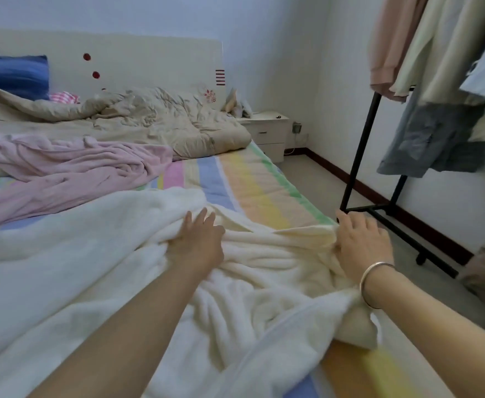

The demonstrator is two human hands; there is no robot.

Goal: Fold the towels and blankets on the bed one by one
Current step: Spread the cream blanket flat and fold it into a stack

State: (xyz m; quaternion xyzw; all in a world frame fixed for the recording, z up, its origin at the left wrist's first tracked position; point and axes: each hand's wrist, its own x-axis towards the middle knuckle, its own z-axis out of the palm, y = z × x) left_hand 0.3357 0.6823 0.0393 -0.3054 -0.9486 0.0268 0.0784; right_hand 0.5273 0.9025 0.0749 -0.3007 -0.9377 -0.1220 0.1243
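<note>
Gripping the white blanket (91, 268) on the striped bed (264, 191) (clothes rack (358, 156) alongside) are left hand (196, 244) and right hand (362, 242).

Counting now: two hands, left hand (196, 245) and right hand (362, 242). One white blanket (77, 268), one pink blanket (77, 173), one beige quilt (155, 122), one blue pillow (11, 73), one nightstand (267, 130).

On the bed (252, 191), near blanket (91, 268), second blanket (71, 173) behind, quilt (155, 119) beyond; clothes rack (359, 153) right.

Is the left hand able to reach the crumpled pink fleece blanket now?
Probably yes: the left hand is on the white plush blanket; the crumpled pink fleece blanket lies just beyond, unobstructed.
</note>
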